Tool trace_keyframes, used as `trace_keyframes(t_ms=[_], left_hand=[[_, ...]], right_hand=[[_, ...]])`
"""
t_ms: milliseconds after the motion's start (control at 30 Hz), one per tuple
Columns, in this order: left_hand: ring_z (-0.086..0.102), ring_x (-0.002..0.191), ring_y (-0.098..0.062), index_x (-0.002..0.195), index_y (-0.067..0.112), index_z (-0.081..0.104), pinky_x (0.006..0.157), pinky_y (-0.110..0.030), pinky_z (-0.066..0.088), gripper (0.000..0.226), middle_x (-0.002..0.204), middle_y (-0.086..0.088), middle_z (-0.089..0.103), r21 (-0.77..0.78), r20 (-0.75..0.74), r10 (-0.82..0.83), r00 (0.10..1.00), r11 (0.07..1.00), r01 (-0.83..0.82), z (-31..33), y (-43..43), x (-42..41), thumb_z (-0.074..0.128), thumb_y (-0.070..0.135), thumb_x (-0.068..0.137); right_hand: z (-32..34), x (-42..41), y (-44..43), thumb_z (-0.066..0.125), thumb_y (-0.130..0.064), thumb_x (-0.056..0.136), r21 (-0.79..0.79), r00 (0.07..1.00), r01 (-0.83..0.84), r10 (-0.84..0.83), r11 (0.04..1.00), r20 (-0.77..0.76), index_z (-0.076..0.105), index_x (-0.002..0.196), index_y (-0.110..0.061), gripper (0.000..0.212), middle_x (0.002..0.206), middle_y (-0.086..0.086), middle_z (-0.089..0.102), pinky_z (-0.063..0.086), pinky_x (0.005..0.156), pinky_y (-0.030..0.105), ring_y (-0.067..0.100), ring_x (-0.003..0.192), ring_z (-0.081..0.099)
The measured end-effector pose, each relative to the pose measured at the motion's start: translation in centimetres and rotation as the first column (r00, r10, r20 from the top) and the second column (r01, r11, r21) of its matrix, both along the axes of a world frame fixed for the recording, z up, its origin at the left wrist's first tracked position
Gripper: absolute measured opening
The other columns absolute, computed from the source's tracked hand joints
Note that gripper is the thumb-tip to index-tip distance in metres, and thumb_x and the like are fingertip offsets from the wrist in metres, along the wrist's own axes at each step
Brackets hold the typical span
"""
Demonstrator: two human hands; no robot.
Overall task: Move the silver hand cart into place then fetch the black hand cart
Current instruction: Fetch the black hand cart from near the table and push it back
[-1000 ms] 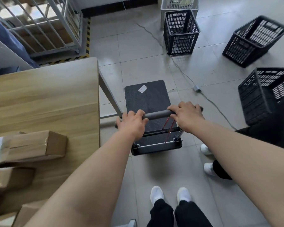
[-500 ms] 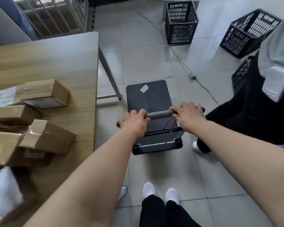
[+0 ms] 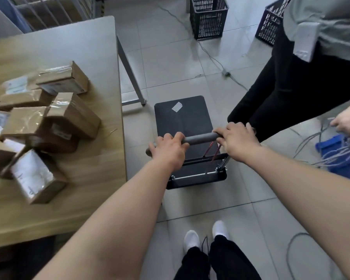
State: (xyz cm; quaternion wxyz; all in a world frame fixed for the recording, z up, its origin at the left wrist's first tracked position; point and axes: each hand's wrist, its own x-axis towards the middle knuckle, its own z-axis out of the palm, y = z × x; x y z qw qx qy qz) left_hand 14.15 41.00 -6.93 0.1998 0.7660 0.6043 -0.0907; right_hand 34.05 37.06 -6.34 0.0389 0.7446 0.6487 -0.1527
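Now both hands, left hand [image 3: 168,150] and right hand [image 3: 236,140], are wrapped closed around the grey padded handle bar [image 3: 198,138] of the black flat-deck hand cart [image 3: 185,126], which stands on the tiled floor just right of the light wooden bench [image 3: 85,57] carrying brown cardboard parcels [image 3: 49,120]. Another person's black-trousered legs [image 3: 281,93] stand close to its right.

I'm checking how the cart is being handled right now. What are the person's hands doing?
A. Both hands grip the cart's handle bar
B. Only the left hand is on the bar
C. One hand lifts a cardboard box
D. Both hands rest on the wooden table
A. The left hand and the right hand both wrap around the grey handle bar of the cart, one at each end.
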Motion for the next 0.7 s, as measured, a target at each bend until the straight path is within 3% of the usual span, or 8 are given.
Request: trace_keyframes(t_ms=[267,433,700], left_hand=[[0.039,0.105,-0.026,0.11,0.033,0.042,0.099,-0.051,0.025,0.023,0.113,-0.003,0.049,-0.022,0.002,-0.002,1.0,1.0,0.002,0.5,-11.2,-2.1,0.029,0.046,0.096],[0.04,0.108,-0.027,0.114,0.032,0.044,0.096,-0.049,0.028,0.027,0.115,-0.004,0.049,-0.043,-0.01,0.023,1.0,0.999,-0.023,1.1,-19.6,-2.6,0.03,0.046,0.096],[0.04,0.109,-0.028,0.114,0.032,0.044,0.099,-0.05,0.025,0.027,0.113,-0.004,0.049,-0.057,0.006,0.014,1.0,0.998,-0.013,1.4,-32.0,-3.7,0.031,0.046,0.096]], right_hand=[[-0.9,-1.6,-11.0,0.04,-0.04,0.095,0.049,0.999,-0.052,0.052,0.997,0.01,0.049,0.117,-0.036,0.025,0.106,0.005,0.054,0.027,0.102,0.042,0.029,0.102,0.047],[-1.0,-2.1,-19.3,0.041,-0.041,0.094,0.098,0.996,-0.085,0.084,0.992,0.01,0.052,0.116,-0.034,0.025,0.103,0.006,0.057,0.03,0.094,0.039,0.03,0.099,0.048],[-0.1,-3.2,-31.7,0.039,-0.04,0.095,0.069,0.994,-0.11,0.109,0.992,0.018,0.05,0.117,-0.033,0.025,0.103,0.004,0.057,0.028,0.097,0.041,0.029,0.1,0.048]])
